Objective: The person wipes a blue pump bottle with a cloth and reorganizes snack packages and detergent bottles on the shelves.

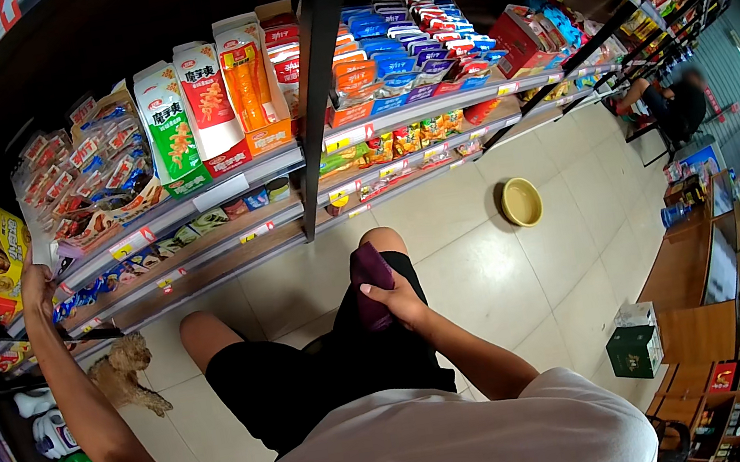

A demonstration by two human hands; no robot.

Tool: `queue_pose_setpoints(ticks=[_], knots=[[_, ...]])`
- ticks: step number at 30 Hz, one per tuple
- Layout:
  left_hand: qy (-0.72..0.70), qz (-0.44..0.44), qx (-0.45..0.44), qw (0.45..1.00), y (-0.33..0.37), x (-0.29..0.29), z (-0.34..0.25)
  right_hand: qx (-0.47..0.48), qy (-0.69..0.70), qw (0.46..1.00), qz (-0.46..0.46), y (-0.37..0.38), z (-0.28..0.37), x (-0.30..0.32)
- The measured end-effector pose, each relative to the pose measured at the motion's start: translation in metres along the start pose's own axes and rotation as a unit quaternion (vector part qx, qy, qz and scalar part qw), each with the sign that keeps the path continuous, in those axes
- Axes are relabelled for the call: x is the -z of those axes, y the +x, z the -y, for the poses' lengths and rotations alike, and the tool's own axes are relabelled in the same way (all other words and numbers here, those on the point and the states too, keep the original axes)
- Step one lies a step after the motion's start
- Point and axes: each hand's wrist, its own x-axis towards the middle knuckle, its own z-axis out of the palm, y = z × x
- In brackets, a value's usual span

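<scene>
Evidently, while an orange carton (268, 139) holds upright packets (246, 86) at the shelf's (271, 166) front edge, the right hand (396, 300) grips a folded purple cloth (369, 275) above the right thigh (388, 239), its long axis pointing shelfward, but the left hand's (37, 286) fingers, by that edge's left end, are too obscured for me to tell its grip.

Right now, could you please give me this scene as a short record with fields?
Left hand: at the shelf edge, beside a display of small packets; exact contact unclear
Right hand: gripping a dark purple cloth-like item above the lap
Shelf goods: a green-and-white box, with a red-and-white box to its right
Floor: curly-haired dog at left, below the shelving; round yellow basin right of the knees; dark green box at lower right
Background: another person, at far right
</scene>
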Motion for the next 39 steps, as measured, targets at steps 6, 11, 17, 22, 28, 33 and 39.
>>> queue_pose_setpoints(ticks=[6, 11, 17, 22, 28, 33, 39], knots=[[0.005, 0.029, 0.01, 1.0, -0.013, -0.007, -0.009, -0.002, -0.007, 1.0, 0.007, 0.0, 0.002, -0.008], [0.012, 0.033, 0.022, 0.999, -0.014, -0.007, -0.013, 0.0, -0.02, 1.0, 0.017, 0.002, -0.003, -0.01], [-0.011, 0.013, 0.02, 1.0, -0.028, -0.023, -0.019, -0.005, -0.016, 1.0, 0.015, 0.0, 0.0, -0.012], [-0.014, 0.033, 0.008, 0.999, -0.011, -0.005, -0.004, -0.009, -0.021, 1.0, 0.015, 0.002, 0.0, -0.014], [-0.068, 0.059, 0.009, 0.996, -0.001, 0.007, 0.009, 0.0, -0.025, 1.0, 0.017, 0.005, -0.007, -0.011], [0.236, 0.009, 0.023, 0.972, 0.029, 0.026, -0.018, 0.007, -0.01, 1.0, 0.009, 0.001, -0.005, -0.012], [0.41, 0.044, -0.05, 0.91, 0.123, 0.037, 0.007, 0.01, 0.02, 0.999, -0.036, -0.013, -0.003, 0.005]])
